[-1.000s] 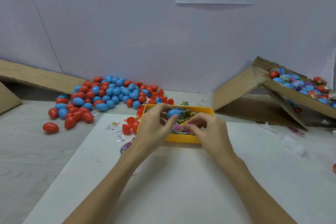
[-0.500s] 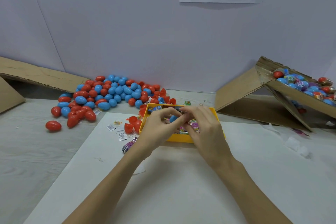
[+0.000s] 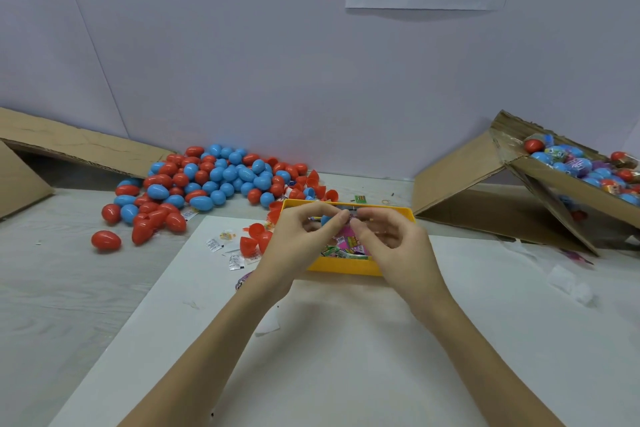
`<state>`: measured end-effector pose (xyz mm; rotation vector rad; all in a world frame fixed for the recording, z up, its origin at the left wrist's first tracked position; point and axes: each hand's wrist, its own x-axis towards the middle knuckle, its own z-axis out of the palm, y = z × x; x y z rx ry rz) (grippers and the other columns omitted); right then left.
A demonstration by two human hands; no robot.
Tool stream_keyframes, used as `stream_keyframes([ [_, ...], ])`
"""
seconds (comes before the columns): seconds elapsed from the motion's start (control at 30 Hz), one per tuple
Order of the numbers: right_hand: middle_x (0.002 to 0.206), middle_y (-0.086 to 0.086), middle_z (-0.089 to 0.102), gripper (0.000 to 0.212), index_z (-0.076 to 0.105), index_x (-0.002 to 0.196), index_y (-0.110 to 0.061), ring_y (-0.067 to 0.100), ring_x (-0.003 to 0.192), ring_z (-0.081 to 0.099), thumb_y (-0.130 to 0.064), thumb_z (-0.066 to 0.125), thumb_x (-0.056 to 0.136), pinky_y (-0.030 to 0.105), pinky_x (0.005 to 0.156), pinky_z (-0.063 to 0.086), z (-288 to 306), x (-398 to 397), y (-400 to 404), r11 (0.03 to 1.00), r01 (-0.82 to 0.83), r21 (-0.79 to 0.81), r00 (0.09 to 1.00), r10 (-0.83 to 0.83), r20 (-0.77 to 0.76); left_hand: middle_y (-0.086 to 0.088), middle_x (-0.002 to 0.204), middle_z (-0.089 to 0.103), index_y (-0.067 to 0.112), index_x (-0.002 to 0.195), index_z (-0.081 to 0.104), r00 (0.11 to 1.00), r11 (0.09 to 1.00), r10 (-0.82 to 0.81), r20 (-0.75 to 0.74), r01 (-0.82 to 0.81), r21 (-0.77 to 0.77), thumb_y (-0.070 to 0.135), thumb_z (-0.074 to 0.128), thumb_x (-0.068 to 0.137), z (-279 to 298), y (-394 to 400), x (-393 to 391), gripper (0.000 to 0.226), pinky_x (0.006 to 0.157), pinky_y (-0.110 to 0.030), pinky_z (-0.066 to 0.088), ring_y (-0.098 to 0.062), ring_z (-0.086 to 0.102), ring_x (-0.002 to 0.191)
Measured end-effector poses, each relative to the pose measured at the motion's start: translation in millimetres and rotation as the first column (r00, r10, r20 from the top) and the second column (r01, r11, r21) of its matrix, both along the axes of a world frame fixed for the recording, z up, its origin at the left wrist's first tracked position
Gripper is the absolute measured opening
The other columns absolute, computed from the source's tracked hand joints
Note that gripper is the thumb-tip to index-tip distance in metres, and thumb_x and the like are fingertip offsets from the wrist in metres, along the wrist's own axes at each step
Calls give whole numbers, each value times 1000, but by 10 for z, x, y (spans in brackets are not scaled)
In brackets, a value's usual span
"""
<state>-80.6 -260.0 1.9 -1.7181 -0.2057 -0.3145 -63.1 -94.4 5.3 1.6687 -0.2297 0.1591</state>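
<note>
Over the yellow tray (image 3: pixel 346 268) both hands meet: the left hand (image 3: pixel 298 241) pinches a blue egg shell (image 3: pixel 325 220) in curled fingers, and the right hand (image 3: pixel 393 244) draws thumb and forefinger narrow just beside it (what it grips I cannot tell, its fingers hide it). Bright wrappers (image 3: pixel 349 242) fill the tray beneath. Left of the tray lie red halves (image 3: pixel 256 236) and small packets (image 3: pixel 214 245). Behind-left sits the egg pile (image 3: pixel 214 177), and well right a tilted cardboard box (image 3: pixel 460 184).

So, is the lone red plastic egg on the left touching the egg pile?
No, that red plastic egg lies apart from the red and blue pile.
</note>
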Motion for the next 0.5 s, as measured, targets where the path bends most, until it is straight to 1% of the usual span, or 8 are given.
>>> stream_keyframes([
  [0.03, 97, -3, 78, 21, 75, 109, -16, 10, 95, 74, -24, 77, 90, 22, 78, 59, -7, 1, -1, 998, -27, 55, 998, 30, -59, -3, 85, 76, 25, 94, 79, 1000, 1000, 3, 21, -4, 27, 33, 73, 93, -1, -8, -4, 11, 78, -46, 61, -36, 70, 88],
  [0.07, 96, -2, 79, 20, 76, 107, -14, 11, 94, 74, -22, 78, 89, 20, 75, 58, -15, 6, -3, 994, -43, 96, 994, 53, -97, -3, 86, 76, 24, 95, 79, 999, 999, 0, 39, -2, 43, 33, 73, 93, -4, -16, -7, 11, 80, -49, 59, -39, 68, 89],
  [0.13, 94, 0, 79, 18, 77, 105, -12, 11, 91, 75, -16, 80, 87, 17, 71, 57, -24, 20, -28, 990, -55, 126, 989, 72, -131, 2, 88, 76, 21, 96, 79, 997, 998, -3, 71, -1, 58, 33, 73, 93, -16, -26, -5, 13, 80, -49, 59, -37, 69, 87],
  [0.2, 90, -1, 80, 14, 78, 101, -14, 10, 86, 75, -16, 79, 87, 14, 68, 55, -26, 33, -66, 991, -61, 117, 988, 77, -136, 6, 89, 76, 21, 96, 79, 996, 998, -1, 87, -4, 58, 33, 72, 94, -19, -30, 1, 14, 76, -40, 61, -29, 72, 84],
  [0.27, 87, -3, 79, 10, 79, 96, -18, 9, 82, 75, -23, 79, 88, 15, 64, 54, -26, 46, -103, 994, -30, 103, 991, 43, -130, 7, 90, 77, 23, 99, 78, 997, 1000, -17, 81, 15, 24, 33, 70, 95, -21, -30, 6, 13, 73, -25, 60, -19, 74, 83],
  [0.3, 85, -2, 79, 11, 79, 94, -19, 10, 81, 75, -27, 79, 87, 16, 63, 54, -31, 58, -122, 995, 6, 104, 992, 8, -130, 8, 92, 77, 24, 103, 77, 997, 1000, -31, 71, 30, 5, 30, 70, 96, -24, -25, 13, 12, 74, -20, 58, -15, 75, 85],
  [0.4, 80, -1, 78, 20, 81, 90, -19, 10, 76, 74, -38, 78, 87, 23, 62, 54, -56, 95, -166, 984, 126, 124, 983, -107, -152, 13, 102, 75, 26, 110, 74, 995, 997, -81, 66, 82, -13, 16, 66, 99, -22, -3, 21, 17, 78, -17, 56, -14, 76, 93],
  [0.5, 76, -3, 78, 22, 81, 88, -18, 8, 69, 74, -40, 77, 87, 19, 57, 53, -71, 102, -185, 980, 165, 109, 978, -148, -146, 10, 108, 73, 32, 117, 69, 989, 993, -120, 87, 118, 27, 14, 70, 96, -21, -2, 10, 28, 83, -22, 58, -12, 73, 98],
])
